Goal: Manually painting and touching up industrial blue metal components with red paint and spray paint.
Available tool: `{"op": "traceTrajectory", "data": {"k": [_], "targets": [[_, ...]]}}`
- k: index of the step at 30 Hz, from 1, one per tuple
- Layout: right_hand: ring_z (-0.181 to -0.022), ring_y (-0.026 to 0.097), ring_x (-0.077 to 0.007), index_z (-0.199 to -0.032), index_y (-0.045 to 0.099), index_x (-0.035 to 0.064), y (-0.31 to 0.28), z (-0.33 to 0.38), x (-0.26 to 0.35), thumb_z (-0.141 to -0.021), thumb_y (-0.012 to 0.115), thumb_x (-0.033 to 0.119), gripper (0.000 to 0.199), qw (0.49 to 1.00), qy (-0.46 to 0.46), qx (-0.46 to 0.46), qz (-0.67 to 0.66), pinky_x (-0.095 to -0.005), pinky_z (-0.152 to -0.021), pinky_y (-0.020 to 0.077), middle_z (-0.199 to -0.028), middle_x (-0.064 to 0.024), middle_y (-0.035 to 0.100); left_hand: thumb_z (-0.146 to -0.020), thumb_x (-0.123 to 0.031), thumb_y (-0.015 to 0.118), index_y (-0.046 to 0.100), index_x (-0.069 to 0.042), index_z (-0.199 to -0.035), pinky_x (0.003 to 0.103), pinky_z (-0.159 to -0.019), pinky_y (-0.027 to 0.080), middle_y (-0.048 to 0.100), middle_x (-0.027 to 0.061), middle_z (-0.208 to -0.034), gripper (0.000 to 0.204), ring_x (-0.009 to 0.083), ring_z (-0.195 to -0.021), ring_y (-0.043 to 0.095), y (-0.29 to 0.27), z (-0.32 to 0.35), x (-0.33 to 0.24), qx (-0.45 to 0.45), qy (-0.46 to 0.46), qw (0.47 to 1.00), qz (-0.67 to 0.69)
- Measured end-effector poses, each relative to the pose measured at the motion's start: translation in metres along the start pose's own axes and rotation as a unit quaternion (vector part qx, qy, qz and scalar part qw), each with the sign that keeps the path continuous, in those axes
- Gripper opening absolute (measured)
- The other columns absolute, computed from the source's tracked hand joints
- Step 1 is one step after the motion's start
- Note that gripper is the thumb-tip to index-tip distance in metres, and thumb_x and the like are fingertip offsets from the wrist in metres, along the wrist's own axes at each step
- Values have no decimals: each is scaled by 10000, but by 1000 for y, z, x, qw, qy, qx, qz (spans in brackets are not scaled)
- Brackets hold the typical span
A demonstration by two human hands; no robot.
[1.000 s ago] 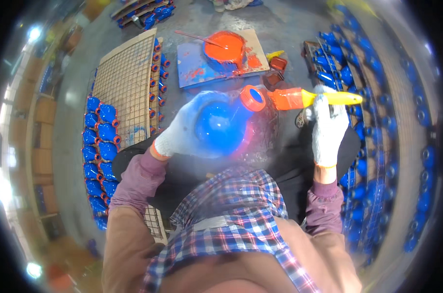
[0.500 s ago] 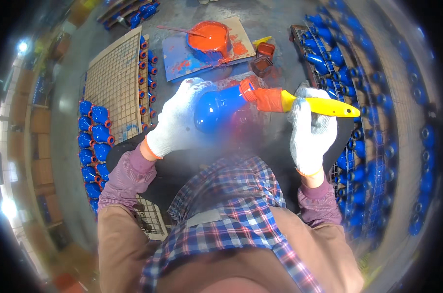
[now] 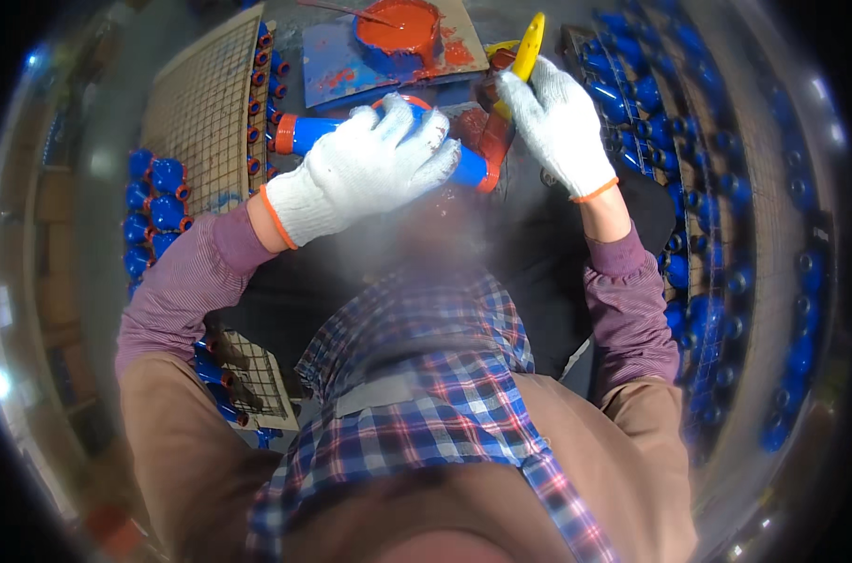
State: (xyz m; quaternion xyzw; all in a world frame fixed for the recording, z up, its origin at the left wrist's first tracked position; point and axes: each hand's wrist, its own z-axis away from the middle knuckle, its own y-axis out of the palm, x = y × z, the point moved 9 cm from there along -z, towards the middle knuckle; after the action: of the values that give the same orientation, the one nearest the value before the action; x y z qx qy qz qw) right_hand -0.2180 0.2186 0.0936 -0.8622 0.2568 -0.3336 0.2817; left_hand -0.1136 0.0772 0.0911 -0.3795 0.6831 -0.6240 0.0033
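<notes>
Nearest the lens, low in the frame, it's your plaid shirt and the purple sleeves running up to two white knit gloves. Your left hand (image 3: 365,169), just above centre, has its grip wrapped fully closed over a blue pipe fitting (image 3: 327,131), fingers curled across the top, and the fitting lies roughly level across the upper middle of the picture. Its left end already shows an orange band, and orange shows at its right end too, where the brush is working. Your right hand (image 3: 559,124), upper right of centre, is closed tight round the yellow-handled brush (image 3: 529,45), handle pointing up, bristles down by that right end; whether they touch it I can't tell.

Farther up, at the top edge, the orange paint bowl (image 3: 399,26) sits on a blue-smeared board (image 3: 337,66). Upper left, a wire mesh rack (image 3: 200,103) with orange-tipped blue fittings along its edge. Rows of blue fittings (image 3: 158,202) at the left, many more stacked down the right (image 3: 726,281). I'd judge this piece nearly banded, with plenty in the piles showing no orange.
</notes>
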Motion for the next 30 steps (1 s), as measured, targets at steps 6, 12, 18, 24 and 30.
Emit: {"op": "traceTrajectory", "data": {"k": [6,12,18,24,30], "targets": [[-625,628,-330,-953,605,43,-20,23,44,-922,709,189,182,999,-33,-8,-14,-386,-559,499,-764,-142,613,-765,-191,746,574,-143,-1341,405,-783,572,579,163,-1302,603,335,-1110,609,17,-1,11,68,-53,994,69],[-690,653,-295,-1001,674,89,-32,53,68,-809,764,76,212,998,-45,-45,-4,-354,-597,506,-889,-104,644,-620,-325,903,544,-98,-1378,422,-876,580,564,180,-1300,869,357,-1160,602,54,13,31,145,-222,926,268],[-859,678,-239,-1038,690,38,-23,71,32,-834,714,-38,219,979,44,-92,-179,-303,-752,531,-1006,-112,664,-690,-337,903,567,-65,-1335,364,-993,516,605,114,-1266,776,240,-1139,624,93,40,30,58,-335,671,659],[-1047,628,-183,-1121,641,-16,3,66,-14,-886,629,-90,247,908,200,-102,-354,-308,-932,507,-1106,-91,647,-978,-415,595,518,-18,-1394,371,-945,556,611,143,-1310,580,217,-1143,635,110,81,5,-83,-409,378,827],[-978,652,-170,-1187,627,-7,47,46,-29,-969,604,15,220,869,253,-95,-414,-305,-912,532,-1134,-92,655,-939,-508,627,395,-55,-1494,409,-634,590,453,243,-1445,754,342,-981,626,84,30,-22,-225,-35,-355,907]]}}
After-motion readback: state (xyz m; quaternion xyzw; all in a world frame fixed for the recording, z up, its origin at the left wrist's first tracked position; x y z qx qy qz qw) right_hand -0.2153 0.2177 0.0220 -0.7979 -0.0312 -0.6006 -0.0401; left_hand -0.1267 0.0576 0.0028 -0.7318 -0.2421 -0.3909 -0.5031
